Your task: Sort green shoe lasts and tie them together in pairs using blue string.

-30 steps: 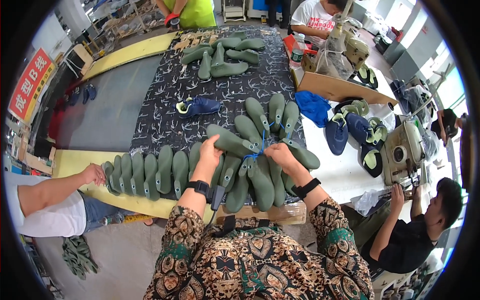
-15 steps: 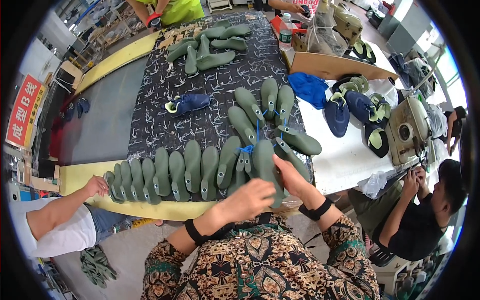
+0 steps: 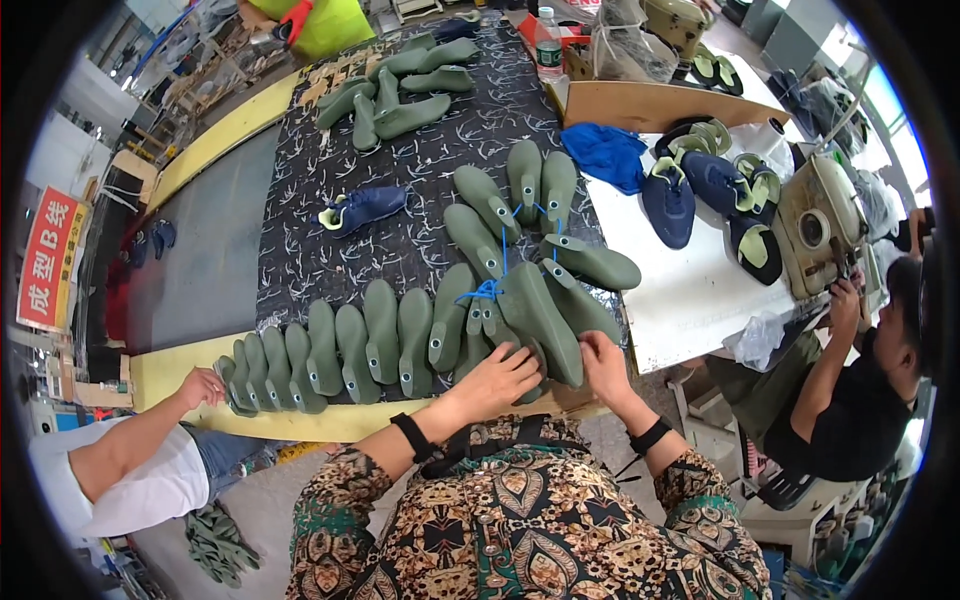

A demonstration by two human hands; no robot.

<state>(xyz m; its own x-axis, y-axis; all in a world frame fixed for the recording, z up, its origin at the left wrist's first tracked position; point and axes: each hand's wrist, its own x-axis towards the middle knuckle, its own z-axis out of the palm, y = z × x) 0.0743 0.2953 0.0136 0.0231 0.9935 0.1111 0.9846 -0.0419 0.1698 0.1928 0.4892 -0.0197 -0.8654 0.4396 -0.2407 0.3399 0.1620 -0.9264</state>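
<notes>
Dark green shoe lasts, several strung together with blue cord (image 3: pixel 485 290), lie at the table's near edge. One larger-looking shoe last (image 3: pixel 540 315) stands tilted in front of me, toe end toward me. My left hand (image 3: pixel 495 385) has its fingers bent round a last at the left of this one, partly hidden. Close by the right edge of the tilted last is my right hand (image 3: pixel 605 375), its fingers loosely bent and apart from any clear grip. A row of lasts (image 3: pixel 380 330) runs leftward along the edge. More corded lasts (image 3: pixel 475 240) fan out beyond my hands.
A navy shoe (image 3: pixel 365 208) sits mid-table, with a pile of lasts (image 3: pixel 400 95) behind it. On the white table at right are navy shoes (image 3: pixel 668 200), a blue cloth (image 3: pixel 605 155) and a machine (image 3: pixel 820 235). A co-worker's hand (image 3: pixel 203 388) touches the row's left end.
The last in front of me has tilted, its near end swinging right. My left hand has come down onto a last; my right hand has drawn back from its top to its side. The view has shifted slightly.
</notes>
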